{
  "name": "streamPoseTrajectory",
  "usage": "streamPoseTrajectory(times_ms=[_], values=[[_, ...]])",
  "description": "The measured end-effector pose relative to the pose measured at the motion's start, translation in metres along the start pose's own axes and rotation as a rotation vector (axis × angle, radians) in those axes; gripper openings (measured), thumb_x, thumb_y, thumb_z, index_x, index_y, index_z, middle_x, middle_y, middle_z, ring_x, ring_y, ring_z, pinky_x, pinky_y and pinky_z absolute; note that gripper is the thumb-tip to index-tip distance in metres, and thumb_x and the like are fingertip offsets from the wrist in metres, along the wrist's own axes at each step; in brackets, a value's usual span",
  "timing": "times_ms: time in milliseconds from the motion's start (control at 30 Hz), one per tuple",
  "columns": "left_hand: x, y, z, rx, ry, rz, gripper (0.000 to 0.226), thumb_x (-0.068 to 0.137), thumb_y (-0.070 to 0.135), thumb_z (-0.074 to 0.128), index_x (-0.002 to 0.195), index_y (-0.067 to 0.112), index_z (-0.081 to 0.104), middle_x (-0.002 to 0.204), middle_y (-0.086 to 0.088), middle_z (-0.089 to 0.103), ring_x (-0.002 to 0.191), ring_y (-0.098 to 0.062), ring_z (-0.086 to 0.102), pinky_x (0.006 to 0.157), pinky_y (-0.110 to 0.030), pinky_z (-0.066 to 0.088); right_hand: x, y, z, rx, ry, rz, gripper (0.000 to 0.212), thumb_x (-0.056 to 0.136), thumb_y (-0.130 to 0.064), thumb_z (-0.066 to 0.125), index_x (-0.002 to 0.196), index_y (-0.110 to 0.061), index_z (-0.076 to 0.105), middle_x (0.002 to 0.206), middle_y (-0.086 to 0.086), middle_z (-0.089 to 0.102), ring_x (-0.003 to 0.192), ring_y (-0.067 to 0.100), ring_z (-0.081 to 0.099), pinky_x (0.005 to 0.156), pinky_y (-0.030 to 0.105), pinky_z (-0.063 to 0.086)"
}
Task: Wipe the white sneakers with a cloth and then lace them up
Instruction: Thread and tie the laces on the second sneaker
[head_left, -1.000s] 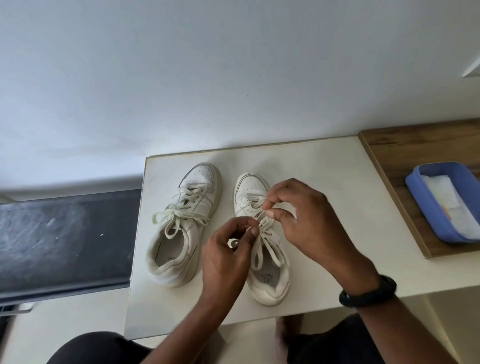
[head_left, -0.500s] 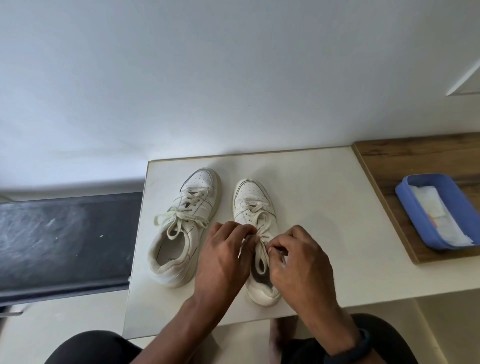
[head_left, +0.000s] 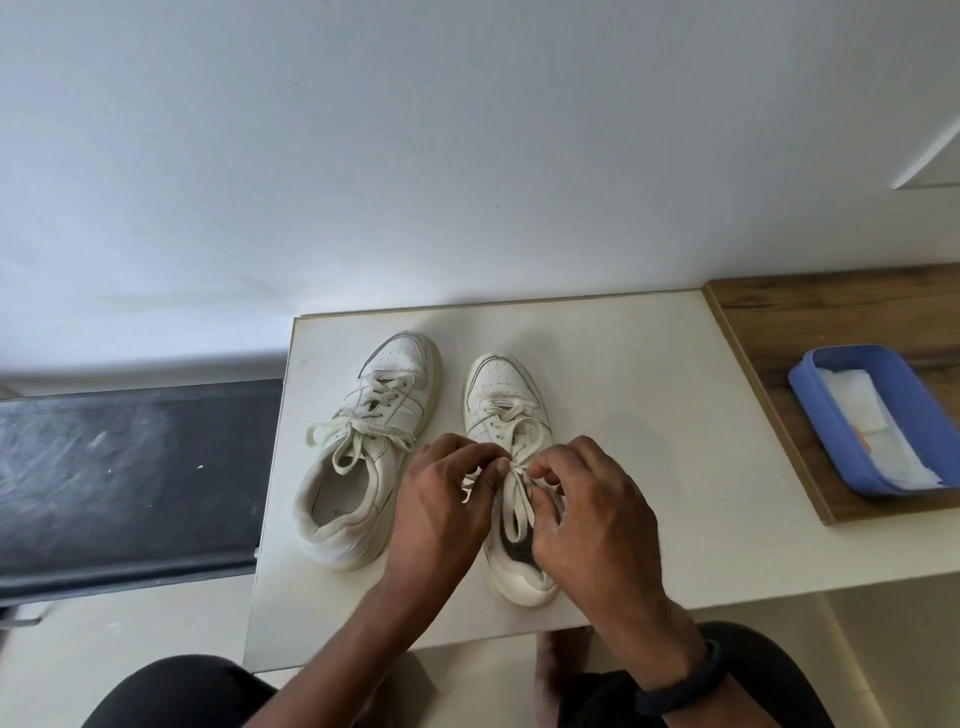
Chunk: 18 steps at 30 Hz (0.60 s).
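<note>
Two white sneakers stand side by side on a cream table, toes pointing away from me. The left sneaker has its laces tied in a loose bow across the tongue. Over the right sneaker both my hands work the laces. My left hand pinches a lace end near the top eyelets. My right hand pinches the other lace end just beside it, fingertips almost touching. The hands hide the shoe's upper eyelets and part of its opening.
A blue tray holding a white cloth sits on a wooden board at the right. A dark flat surface lies lower, left of the table. A white wall rises behind. My knees show at the near edge.
Both hands came down from mid-shoe to the top eyelets and drew together. In the last half second they barely shifted, still pinching the laces.
</note>
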<state>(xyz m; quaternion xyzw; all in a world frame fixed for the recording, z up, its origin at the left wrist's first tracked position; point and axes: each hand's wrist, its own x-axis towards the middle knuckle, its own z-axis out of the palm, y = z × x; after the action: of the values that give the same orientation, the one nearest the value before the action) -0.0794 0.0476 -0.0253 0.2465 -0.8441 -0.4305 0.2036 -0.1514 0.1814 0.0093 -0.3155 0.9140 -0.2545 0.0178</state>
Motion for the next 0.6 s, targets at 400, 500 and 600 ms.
streamPoseTrajectory(times_ms=[400, 500, 600], values=[[0.0006, 0.0014, -0.0029, -0.028, -0.011, 0.004, 0.007, 0.093, 0.029, 0.072, 0.095, 0.03, 0.079, 0.091, 0.016, 0.065, 0.089, -0.009, 0.064, 0.071, -0.035, 0.056, 0.0085, 0.0011, 0.002, -0.088, 0.045, -0.119, 0.01, 0.087, -0.026, 0.065, 0.097, -0.024, 0.068, 0.097, -0.009, 0.065, 0.076, 0.014, 0.062, 0.07, 0.034, 0.054], [0.0006, 0.0001, -0.0028, -0.01, -0.025, 0.041, 0.011, 0.093, 0.036, 0.067, 0.096, 0.031, 0.077, 0.092, 0.016, 0.064, 0.09, -0.011, 0.063, 0.071, -0.037, 0.056, 0.008, -0.0028, 0.0026, -0.057, 0.061, -0.073, 0.01, 0.081, -0.023, 0.069, 0.089, -0.024, 0.064, 0.089, -0.009, 0.064, 0.07, 0.013, 0.059, 0.065, 0.033, 0.054], [0.0022, -0.0023, -0.0026, 0.019, -0.037, 0.074, 0.018, 0.094, 0.038, 0.061, 0.098, 0.03, 0.077, 0.093, 0.017, 0.063, 0.09, -0.011, 0.063, 0.073, -0.038, 0.057, 0.0091, -0.0003, 0.0049, 0.04, 0.045, -0.004, 0.011, 0.08, -0.023, 0.071, 0.088, -0.026, 0.063, 0.088, -0.01, 0.063, 0.073, 0.011, 0.06, 0.065, 0.034, 0.057]])
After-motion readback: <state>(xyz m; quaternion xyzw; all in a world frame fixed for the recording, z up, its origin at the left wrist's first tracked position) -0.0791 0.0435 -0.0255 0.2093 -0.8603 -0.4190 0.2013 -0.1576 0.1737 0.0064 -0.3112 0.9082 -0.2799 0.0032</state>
